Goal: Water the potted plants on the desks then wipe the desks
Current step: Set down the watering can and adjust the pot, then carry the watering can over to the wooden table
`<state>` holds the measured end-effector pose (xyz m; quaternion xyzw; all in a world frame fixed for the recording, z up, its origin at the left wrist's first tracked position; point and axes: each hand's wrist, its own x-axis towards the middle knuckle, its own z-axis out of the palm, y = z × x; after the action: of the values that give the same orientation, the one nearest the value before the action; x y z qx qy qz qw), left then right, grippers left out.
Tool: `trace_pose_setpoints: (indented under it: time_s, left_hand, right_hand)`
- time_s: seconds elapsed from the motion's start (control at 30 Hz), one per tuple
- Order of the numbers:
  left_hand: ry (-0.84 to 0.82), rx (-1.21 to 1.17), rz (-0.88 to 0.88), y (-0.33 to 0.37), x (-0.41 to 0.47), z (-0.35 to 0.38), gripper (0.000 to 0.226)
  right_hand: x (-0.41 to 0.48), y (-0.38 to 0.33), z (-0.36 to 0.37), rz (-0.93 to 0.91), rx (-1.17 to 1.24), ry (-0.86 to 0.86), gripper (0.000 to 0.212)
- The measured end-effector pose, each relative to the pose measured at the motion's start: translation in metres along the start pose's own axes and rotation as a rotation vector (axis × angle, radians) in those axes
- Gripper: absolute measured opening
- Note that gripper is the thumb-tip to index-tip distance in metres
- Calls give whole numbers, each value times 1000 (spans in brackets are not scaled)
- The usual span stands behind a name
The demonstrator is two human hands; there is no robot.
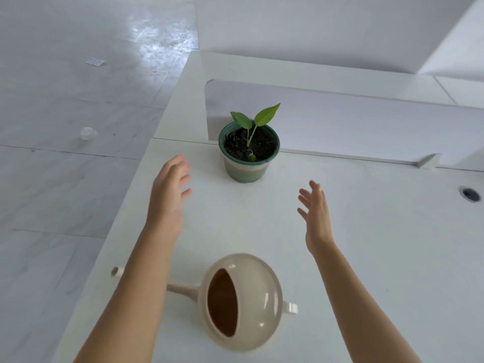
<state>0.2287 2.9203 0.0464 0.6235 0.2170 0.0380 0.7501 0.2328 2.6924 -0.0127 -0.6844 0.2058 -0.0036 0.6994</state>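
Head view: my left hand [170, 195] and right hand [315, 213] hover over the tabletop [366, 231], fingers [183, 179] spread and released, holding nothing, just short of the potted plant [248, 150]. The beige watering can [243, 302] stands between my forearms, long axis crosswise, spout pointing left.
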Motion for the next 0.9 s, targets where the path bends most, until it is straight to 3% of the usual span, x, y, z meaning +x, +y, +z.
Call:
trace_pose_setpoints:
  time_s: [0.1,0.33,0.6,0.7,0.83,0.9]
  left_hand:
    - [-58,7,78,-10,-56,-35,21]
    - [18,81,-38,-74,-123,-99,31]
    - [42,170,-164,-99,-121,-119,25]
    - [46,198,-175,-106,-111,-120,21]
    - [9,132,-192,-111,-101,-113,20]
    - [-25,67,-190,-112,-100,-110,16]
  right_hand:
    - [-49,10,-22,-22,-58,37,37]
    - [-125,36,-41,-44,-254,-10,27]
    - [-160,59,-31,-53,-373,-43,18]
    - [-162,75,-26,-61,-496,-94,36]
    - [-162,85,-25,-36,-559,-131,87]
    - [-162,86,-26,21,-515,-120,76]
